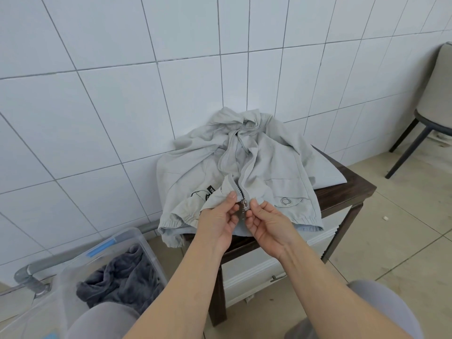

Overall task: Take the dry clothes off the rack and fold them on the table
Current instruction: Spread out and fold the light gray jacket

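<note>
The grey jacket (244, 167) lies rumpled on the dark surface (342, 194), hem overhanging. Left hand (217, 221) and right hand (266, 223) pinch the zipper (242, 204) with curled fingers; seat the pin squarely before pulling.

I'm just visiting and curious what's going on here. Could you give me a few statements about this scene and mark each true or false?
1. The jacket lies on the table. True.
2. Both hands are at the jacket's zipper, near the hem. True: the left hand and right hand pinch there.
3. The jacket is neatly folded. False: it lies crumpled and spread out.
4. The bin on the floor holds a white shirt. False: it holds a dark grey cloth.
5. A chair stands at the right, by the wall. True.
</note>
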`<state>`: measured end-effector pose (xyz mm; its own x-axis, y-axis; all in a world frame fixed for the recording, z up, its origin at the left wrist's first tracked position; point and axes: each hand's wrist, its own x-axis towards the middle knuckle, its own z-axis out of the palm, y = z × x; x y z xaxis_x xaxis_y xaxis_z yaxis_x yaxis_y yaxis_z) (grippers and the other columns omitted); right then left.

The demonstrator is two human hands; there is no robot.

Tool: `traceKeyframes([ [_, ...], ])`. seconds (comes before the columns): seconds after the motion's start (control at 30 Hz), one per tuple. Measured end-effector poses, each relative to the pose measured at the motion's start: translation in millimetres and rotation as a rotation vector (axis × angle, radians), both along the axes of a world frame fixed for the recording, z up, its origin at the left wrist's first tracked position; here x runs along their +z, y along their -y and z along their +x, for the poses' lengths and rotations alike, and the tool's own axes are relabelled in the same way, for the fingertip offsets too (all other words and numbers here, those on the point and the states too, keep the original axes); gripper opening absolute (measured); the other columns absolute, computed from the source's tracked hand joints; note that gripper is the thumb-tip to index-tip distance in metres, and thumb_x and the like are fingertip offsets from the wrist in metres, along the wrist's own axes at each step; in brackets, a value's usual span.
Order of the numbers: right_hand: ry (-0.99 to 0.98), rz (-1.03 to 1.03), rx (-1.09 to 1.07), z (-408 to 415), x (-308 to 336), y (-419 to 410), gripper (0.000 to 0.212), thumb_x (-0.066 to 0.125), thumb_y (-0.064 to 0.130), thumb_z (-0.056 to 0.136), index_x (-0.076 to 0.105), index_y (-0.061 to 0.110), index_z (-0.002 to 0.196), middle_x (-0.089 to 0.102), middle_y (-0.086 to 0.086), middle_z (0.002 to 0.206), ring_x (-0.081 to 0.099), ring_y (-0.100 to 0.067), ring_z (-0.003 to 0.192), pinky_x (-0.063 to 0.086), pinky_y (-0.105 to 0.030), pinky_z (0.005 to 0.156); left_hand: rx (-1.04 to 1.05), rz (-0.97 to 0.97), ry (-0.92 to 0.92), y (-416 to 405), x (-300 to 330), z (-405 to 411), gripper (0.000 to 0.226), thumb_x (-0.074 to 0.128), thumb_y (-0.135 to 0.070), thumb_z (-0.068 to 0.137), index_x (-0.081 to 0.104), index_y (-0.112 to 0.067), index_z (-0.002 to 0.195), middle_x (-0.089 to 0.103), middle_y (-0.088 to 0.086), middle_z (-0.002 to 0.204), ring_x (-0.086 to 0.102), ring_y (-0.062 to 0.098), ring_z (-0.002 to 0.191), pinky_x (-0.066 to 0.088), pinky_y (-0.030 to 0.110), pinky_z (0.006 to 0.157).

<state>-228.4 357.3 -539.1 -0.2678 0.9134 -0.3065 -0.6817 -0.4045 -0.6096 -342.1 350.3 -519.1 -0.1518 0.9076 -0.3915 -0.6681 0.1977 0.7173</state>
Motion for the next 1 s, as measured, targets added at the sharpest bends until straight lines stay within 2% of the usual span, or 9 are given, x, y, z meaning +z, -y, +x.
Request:
traceKeyframes([
  [0.1, -0.003, -0.01, -0.027, -2.8, -0.4, 0.5, 0.003, 0.064, 0.005, 0.081, 0.062, 0.007, 0.08, 0.067, -0.005, 0.071, 0.062, -0.008, 0.055, 0.053, -0.016, 0.053, 0.028, 0.011, -0.036, 0.2, -0.6, 0.3, 0.008, 0.067, -0.004, 0.085, 0.066, -0.009, 0.08, 0.068, -0.003, 0.06, 0.06, 0.003, 0.051, 0.047, 0.015, 0.05],
  [0.2, 0.001, -0.02, -0.049, -5.4, 2.4, 1.2, 0.01, 0.06, 0.003, 0.087, 0.061, 0.007, 0.078, 0.067, -0.005, 0.068, 0.063, -0.008, 0.055, 0.054, -0.015, 0.054, 0.034, 0.033, -0.028, 2.2, -0.7, 1.9, 0.009, 0.066, -0.002, 0.085, 0.067, -0.008, 0.078, 0.069, -0.002, 0.063, 0.062, 0.004, 0.054, 0.05, 0.015, 0.055],
  [0.53, -0.01, -0.04, -0.087, -9.8, 7.4, 6.7, 0.015, 0.059, 0.002, 0.089, 0.058, 0.007, 0.075, 0.066, -0.003, 0.063, 0.064, -0.007, 0.054, 0.054, -0.015, 0.054, 0.078, 0.097, 0.004, 6.0, 0.7, 0.1, 0.008, 0.065, 0.001, 0.085, 0.067, -0.005, 0.08, 0.07, 0.001, 0.066, 0.063, 0.007, 0.056, 0.054, 0.016, 0.058],
  [0.87, -0.053, -0.067, -0.145, -16.4, 12.7, 7.7, 0.016, 0.059, -0.001, 0.089, 0.056, 0.005, 0.075, 0.067, -0.006, 0.063, 0.064, -0.009, 0.053, 0.054, -0.016, 0.05, 0.112, 0.165, -0.111, 9.9, -1.9, 1.8, 0.012, 0.064, 0.008, 0.083, 0.068, -0.004, 0.084, 0.07, 0.004, 0.072, 0.064, 0.01, 0.062, 0.053, 0.018, 0.059],
  [1.0, -0.048, -0.077, -0.201, -19.3, 14.6, 5.2, 0.023, 0.06, -0.001, 0.089, 0.051, 0.008, 0.069, 0.066, -0.004, 0.061, 0.062, -0.007, 0.051, 0.053, -0.014, 0.05, 0.096, 0.138, -0.306, 11.1, -4.1, 3.0, 0.015, 0.068, 0.005, 0.083, 0.07, -0.002, 0.095, 0.071, 0.003, 0.078, 0.063, 0.005, 0.062, 0.048, 0.015, 0.056],
])
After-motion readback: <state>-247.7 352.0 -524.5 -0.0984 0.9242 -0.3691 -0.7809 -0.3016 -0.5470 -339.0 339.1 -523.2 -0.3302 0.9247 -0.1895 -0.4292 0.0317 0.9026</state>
